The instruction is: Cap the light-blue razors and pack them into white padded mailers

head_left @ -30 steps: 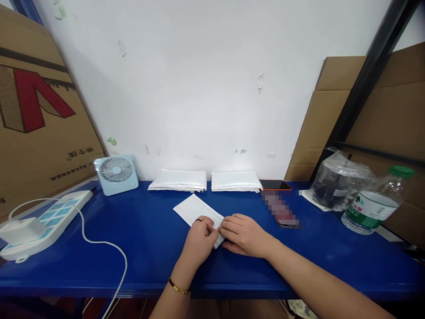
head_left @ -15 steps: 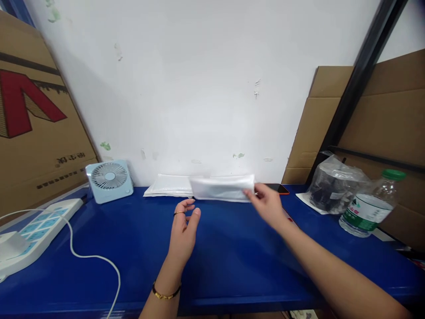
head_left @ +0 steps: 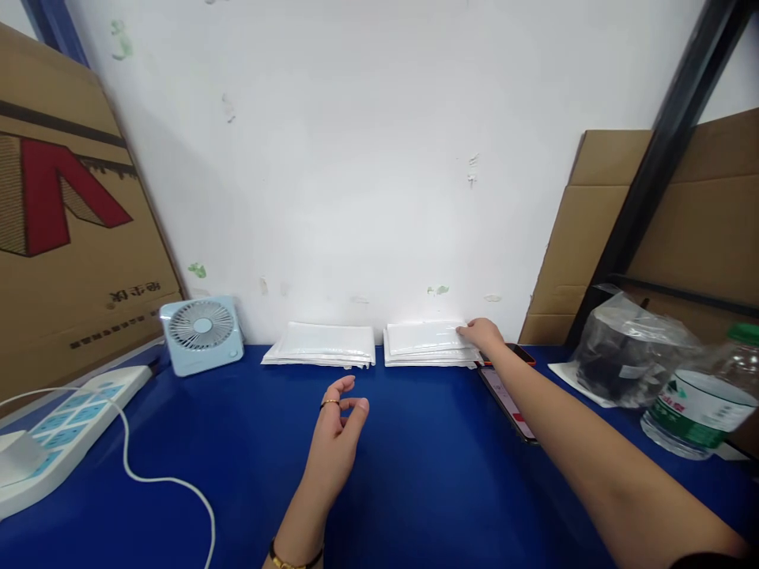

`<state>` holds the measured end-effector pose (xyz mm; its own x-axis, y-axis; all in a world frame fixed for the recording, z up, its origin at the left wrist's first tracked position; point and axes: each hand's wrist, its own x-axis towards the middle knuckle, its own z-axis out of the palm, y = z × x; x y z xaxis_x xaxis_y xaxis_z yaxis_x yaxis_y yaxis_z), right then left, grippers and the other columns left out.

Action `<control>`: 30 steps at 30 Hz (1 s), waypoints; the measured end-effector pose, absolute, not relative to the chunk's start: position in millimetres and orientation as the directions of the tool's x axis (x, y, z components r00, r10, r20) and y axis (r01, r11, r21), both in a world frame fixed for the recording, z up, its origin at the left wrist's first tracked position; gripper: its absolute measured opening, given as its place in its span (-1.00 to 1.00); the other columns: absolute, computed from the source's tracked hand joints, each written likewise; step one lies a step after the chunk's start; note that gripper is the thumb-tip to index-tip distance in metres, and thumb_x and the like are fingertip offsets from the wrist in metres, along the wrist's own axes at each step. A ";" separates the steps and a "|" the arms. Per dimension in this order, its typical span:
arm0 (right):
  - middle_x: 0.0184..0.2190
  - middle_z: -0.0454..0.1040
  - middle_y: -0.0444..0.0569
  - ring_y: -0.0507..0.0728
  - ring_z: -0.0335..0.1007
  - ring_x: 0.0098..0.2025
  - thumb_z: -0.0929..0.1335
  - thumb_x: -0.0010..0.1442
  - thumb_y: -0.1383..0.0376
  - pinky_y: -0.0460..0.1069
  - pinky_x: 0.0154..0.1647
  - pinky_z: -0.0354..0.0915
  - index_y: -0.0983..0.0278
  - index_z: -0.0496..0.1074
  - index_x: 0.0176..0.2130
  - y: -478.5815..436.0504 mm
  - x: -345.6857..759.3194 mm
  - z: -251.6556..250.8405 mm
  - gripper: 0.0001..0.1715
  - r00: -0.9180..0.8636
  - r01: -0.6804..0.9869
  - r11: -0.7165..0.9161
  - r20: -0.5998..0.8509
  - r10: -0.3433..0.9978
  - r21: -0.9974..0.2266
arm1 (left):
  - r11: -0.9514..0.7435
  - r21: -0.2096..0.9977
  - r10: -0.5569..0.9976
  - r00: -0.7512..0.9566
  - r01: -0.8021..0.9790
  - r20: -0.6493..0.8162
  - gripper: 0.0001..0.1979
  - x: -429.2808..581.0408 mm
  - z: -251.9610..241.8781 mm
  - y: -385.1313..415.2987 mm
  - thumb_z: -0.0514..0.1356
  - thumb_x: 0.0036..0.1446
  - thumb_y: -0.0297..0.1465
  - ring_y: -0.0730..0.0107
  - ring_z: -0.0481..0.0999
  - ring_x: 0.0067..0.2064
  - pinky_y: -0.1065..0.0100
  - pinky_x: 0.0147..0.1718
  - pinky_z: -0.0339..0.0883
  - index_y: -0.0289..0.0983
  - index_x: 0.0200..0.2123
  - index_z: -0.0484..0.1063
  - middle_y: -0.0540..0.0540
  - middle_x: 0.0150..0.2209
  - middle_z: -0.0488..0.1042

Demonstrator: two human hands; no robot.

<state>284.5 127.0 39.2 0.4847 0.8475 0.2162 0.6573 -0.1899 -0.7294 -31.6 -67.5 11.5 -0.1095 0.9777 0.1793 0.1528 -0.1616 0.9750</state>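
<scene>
Two stacks of flat white packets in shiny clear wrapping lie against the wall, a left stack (head_left: 326,344) and a right stack (head_left: 415,356). My right hand (head_left: 481,336) reaches to the right stack, its fingers pinching the right end of the top white packet (head_left: 421,337), which lies flat there. Nothing is in my left hand (head_left: 339,423); it hovers over the blue table (head_left: 415,466) in front of the left stack, fingers loosely curled and apart from the thumb. A ring and a bracelet are on that side.
Below my right forearm lies a phone (head_left: 507,403), with another phone (head_left: 522,354) behind it, partly covered. A bagged dark item (head_left: 622,356) and a water bottle (head_left: 700,411) stand right. At left are a blue fan (head_left: 202,332), a power strip (head_left: 77,427) and a white cable (head_left: 171,479).
The white packet in my right hand has moved back and down onto the right stack. My left hand keeps its loose curl. The view has shifted slightly.
</scene>
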 end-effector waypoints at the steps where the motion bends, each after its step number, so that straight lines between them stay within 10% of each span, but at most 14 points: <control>1: -0.10 0.34 0.22 0.37 0.16 0.03 0.41 -0.17 0.23 0.15 -0.06 0.12 0.36 0.42 -0.21 125.8 279.7 40.1 -0.53 0.482 0.690 -0.176 0.265 0.835 -0.702 | -0.158 0.976 0.979 -0.107 0.147 0.174 -0.49 -31.3 11.6 -68.0 0.10 0.05 -0.16 0.32 0.37 -0.17 0.34 -0.25 0.25 -0.19 0.05 0.13 -0.12 -0.14 0.33; 6: -0.02 0.28 0.13 0.27 0.09 0.05 0.24 0.08 0.22 0.14 0.04 -0.03 0.28 0.34 -0.05 111.6 210.4 40.8 -0.58 -0.031 0.926 0.252 0.607 0.794 -0.282 | -0.173 0.977 0.979 -0.084 0.125 0.185 -0.49 -28.3 10.7 -68.8 0.14 0.03 -0.21 0.33 0.36 -0.14 0.36 -0.24 0.25 -0.20 0.04 0.15 -0.17 -0.03 0.27; 9: 0.05 0.23 0.08 0.22 0.04 0.09 0.29 0.02 0.13 0.08 0.07 -0.05 0.27 0.19 0.09 101.4 149.0 30.2 -0.35 -0.535 0.785 0.619 0.487 0.690 -0.015 | -0.188 0.976 0.976 -0.089 0.107 0.198 -0.50 -28.6 7.6 -66.8 0.17 0.00 -0.24 0.33 0.36 -0.13 0.37 -0.26 0.26 -0.19 0.03 0.17 -0.18 0.03 0.22; 13: 0.05 0.24 0.22 0.29 0.00 0.11 0.33 -0.03 0.29 0.11 0.08 -0.11 0.44 0.13 0.12 97.0 98.0 13.9 -0.27 -0.637 0.762 0.616 0.399 0.660 0.199 | -0.174 0.981 0.977 -0.111 0.088 0.183 -0.48 -30.4 4.7 -64.8 0.20 -0.03 -0.27 0.34 0.37 -0.15 0.36 -0.27 0.26 -0.19 0.03 0.18 -0.19 0.03 0.22; 17: -0.23 0.43 0.21 0.24 0.21 -0.08 0.18 0.14 0.43 0.09 -0.05 0.02 0.43 0.40 -0.18 98.2 93.9 16.8 -0.71 -0.621 0.778 0.589 0.400 0.674 0.217 | -0.045 0.997 0.996 -0.081 -0.069 0.040 -0.48 -29.0 10.7 -67.4 0.20 -0.02 -0.30 0.33 0.39 -0.12 0.37 -0.21 0.25 -0.18 0.04 0.18 -0.18 0.05 0.24; 26: -0.13 0.45 0.04 0.16 0.30 -0.20 0.17 0.19 0.40 0.05 -0.24 0.18 0.27 0.39 -0.12 20.1 147.0 32.0 -0.68 -0.657 0.695 0.689 0.571 0.493 0.205 | 0.323 0.530 0.921 0.133 -0.784 -0.365 -0.56 -28.6 4.7 -48.9 0.15 0.00 -0.22 0.23 0.42 -0.05 0.28 -0.18 0.35 -0.28 -0.07 0.22 -0.26 -0.03 0.33; 30: -0.06 0.43 -0.01 0.07 0.38 -0.17 0.15 0.22 0.37 -0.04 -0.27 0.26 0.20 0.34 -0.03 -28.3 190.1 18.3 -0.63 -0.754 0.512 0.850 0.541 0.373 0.128 | 0.221 0.464 0.955 0.094 -0.858 -0.282 -0.64 -24.8 -0.7 -40.3 0.15 -0.03 -0.18 0.22 0.49 -0.20 0.23 -0.23 0.38 -0.27 -0.20 0.34 -0.14 -0.22 0.45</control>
<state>190.1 -28.3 18.3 -0.7537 0.3727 0.5414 0.5118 0.8496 0.1276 -24.8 -40.3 -0.7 0.0937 0.9549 -0.2817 -0.8578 0.2210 0.4640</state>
